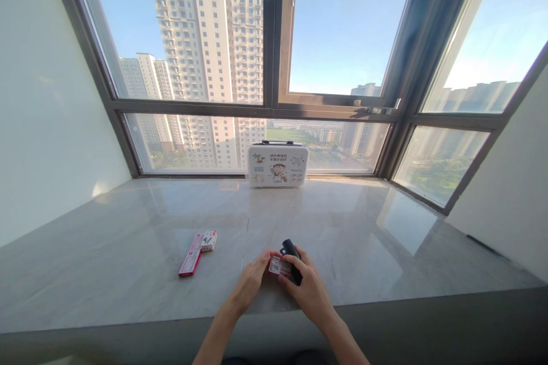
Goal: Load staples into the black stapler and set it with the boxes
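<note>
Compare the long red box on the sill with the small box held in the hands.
The long red box lies flat on the sill, away from the hands; the small box is gripped by the left hand, beside a black stapler in the right hand. The long red box is slim and stretched; the small box is short and stubby. Both look like printed cardboard packs.

Left hand (252,278) beside right hand (309,291)

A high-rise flat — a polished grey marble bay-window sill (128,251) under dark-framed windows (269,104), pale residential tower blocks (209,40) outside.
</note>
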Tool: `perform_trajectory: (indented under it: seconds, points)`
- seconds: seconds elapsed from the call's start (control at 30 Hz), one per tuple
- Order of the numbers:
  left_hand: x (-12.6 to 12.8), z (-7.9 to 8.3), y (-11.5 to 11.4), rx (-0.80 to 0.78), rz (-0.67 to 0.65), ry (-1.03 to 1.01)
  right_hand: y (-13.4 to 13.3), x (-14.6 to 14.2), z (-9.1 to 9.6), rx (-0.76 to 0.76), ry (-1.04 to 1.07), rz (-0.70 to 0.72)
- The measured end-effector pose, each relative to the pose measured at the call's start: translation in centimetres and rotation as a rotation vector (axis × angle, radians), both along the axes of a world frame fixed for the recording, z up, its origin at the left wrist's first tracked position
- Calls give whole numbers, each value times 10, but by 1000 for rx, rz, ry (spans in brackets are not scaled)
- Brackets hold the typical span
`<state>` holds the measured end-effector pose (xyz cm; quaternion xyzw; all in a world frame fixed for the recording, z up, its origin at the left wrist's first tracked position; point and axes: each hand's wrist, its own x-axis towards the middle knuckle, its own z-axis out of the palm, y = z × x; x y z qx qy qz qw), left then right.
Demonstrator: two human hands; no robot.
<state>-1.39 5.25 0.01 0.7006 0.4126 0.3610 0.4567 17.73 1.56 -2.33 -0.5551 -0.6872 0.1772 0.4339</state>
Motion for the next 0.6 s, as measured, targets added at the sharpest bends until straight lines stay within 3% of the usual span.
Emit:
perform_trajectory:
  seconds: [0.17, 0.4, 0.47, 0.6]
  points:
    - [-7, 8, -3, -92, -144, -125, 1, -1, -2, 11, 9, -4]
    - [-5, 2, 0, -63, -129, -145, 0, -1, 1, 3, 6, -3]
    - [-6, -5, 6, -31, -57, -160, -1, -2, 1, -2, 5, 1]
    - [-15, -26, 22, 32, 216, -291, -1, -3, 1, -12, -1, -8]
